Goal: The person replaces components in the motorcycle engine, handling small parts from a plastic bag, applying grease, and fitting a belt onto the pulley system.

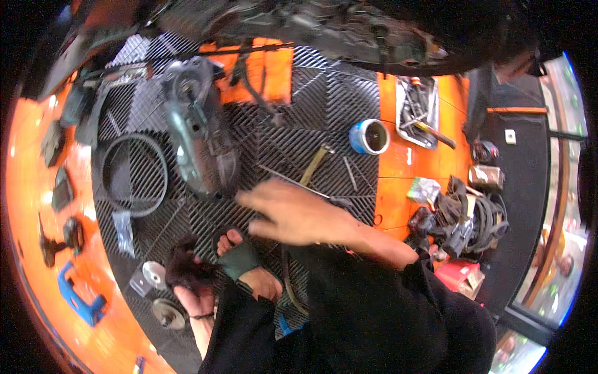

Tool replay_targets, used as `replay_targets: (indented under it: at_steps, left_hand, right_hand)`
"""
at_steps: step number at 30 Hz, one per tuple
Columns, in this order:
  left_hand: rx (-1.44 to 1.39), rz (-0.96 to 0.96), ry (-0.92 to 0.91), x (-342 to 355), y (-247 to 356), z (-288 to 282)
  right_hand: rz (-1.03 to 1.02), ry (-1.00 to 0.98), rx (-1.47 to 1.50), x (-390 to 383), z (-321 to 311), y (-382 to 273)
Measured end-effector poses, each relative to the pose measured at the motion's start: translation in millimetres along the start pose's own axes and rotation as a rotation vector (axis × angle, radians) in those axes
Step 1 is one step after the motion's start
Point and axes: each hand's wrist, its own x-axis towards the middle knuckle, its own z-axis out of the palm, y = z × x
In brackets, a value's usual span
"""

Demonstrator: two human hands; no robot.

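My right hand (293, 212) reaches across the middle of the floor mat, slightly blurred. Its fingers are stretched out and hold nothing that I can see. Just beyond its fingertips lies a long grey-green machine cover (194, 137) with dark parts on it. Low on the left, my left hand (195, 300) is turned partly palm up and gripping a dark, crumpled, rag-like bundle (190, 267), which hides most of its fingers. Close by that hand are a round metal disc (154, 274) and a second disc with a hub (168, 313). A yellowish strip-like tool (316, 163) lies past my right wrist.
A blue-and-white can (370, 137) stands at the mat's right edge. Behind it, a metal tray (417, 112) holds several tools. A black belt loop (134, 176) lies left. Straps and packets (467, 218) are heaped right. My sandalled foot (246, 258) is between my hands; a vehicle's underside (324, 31) overhangs the far side.
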Motion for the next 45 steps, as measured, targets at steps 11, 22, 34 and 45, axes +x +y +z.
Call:
replay_targets:
  at_steps: [11, 22, 34, 45]
  left_hand:
    - [0.51, -0.157, 0.419, 4.9, 39.6, -65.6]
    - [1.506, 0.156, -0.243, 5.7, -67.4, 11.6]
    - [1.6, 0.732, -0.338, 18.7, -100.7, -6.1]
    - [1.542, 0.646, -0.306, 23.5, -103.2, -20.4]
  right_hand:
    - [0.868, 0.433, -0.792, -151.3, -61.6, 177.3]
    - [0.615, 0.16, -0.854, -150.1, -108.2, 197.9]
    - [0.277, 0.491, 0.064, -46.8, -84.8, 84.3]
    - [-0.001, 0.995, -0.102, 173.5, -135.9, 33.9]
